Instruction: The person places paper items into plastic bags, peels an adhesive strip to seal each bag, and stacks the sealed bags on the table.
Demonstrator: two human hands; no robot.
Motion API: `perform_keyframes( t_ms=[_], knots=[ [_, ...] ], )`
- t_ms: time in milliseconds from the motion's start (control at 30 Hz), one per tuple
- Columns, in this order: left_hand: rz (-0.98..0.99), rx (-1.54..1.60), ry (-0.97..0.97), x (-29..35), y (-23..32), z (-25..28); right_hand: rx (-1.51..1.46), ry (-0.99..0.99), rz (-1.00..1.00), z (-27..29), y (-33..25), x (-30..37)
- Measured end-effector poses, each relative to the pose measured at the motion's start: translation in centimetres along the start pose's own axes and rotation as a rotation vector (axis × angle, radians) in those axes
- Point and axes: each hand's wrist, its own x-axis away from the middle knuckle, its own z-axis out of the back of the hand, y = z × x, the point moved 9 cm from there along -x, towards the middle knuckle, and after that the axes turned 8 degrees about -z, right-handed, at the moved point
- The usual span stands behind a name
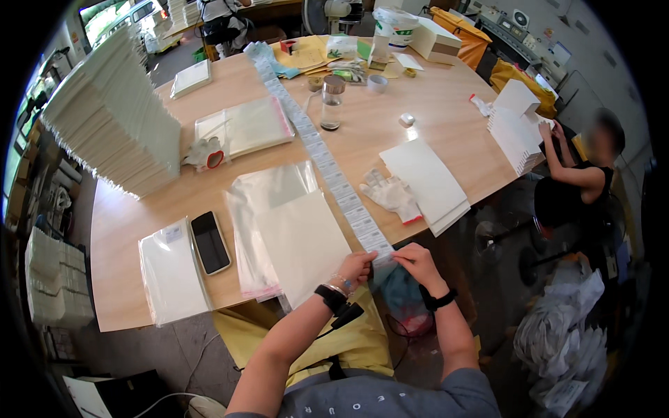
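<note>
A long strip of printed labels [327,167] runs across the table toward me from a folded heap at the far side. My left hand [357,267] pinches the near end of the strip at its left edge. At the right edge, my right hand [416,263] pinches the same end between thumb and fingers. Just left of my hands, a cream sheet stack [306,244] lies on clear plastic sleeves [251,209]. A wrapped white pack [174,272] and a smartphone [210,242] rest farther left.
A tall paper stack [118,111] stands at the left. White boards [425,181] and a work glove [391,194] lie right of the strip. A lidded glass bottle [332,103] stands beyond. At the right table edge a person [585,160] handles white sheets [516,129].
</note>
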Motion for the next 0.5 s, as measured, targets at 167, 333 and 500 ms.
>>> perform_keyframes(
  t_ms=[167, 333, 500],
  knots=[
    [-0.020, 0.005, 0.115, -1.4, -0.7, 1.0, 0.057, 0.323, 0.150, 4.1, -6.3, 0.9],
    [-0.206, -0.353, 0.103, 2.9, 1.9, 1.2, -0.311, 0.148, -0.097, -0.5, -4.2, -7.2],
    [-0.716, -0.644, 0.325, 13.6, 5.3, 9.4, -0.400, -0.090, -0.193, -11.0, -1.1, -16.1]
  ],
)
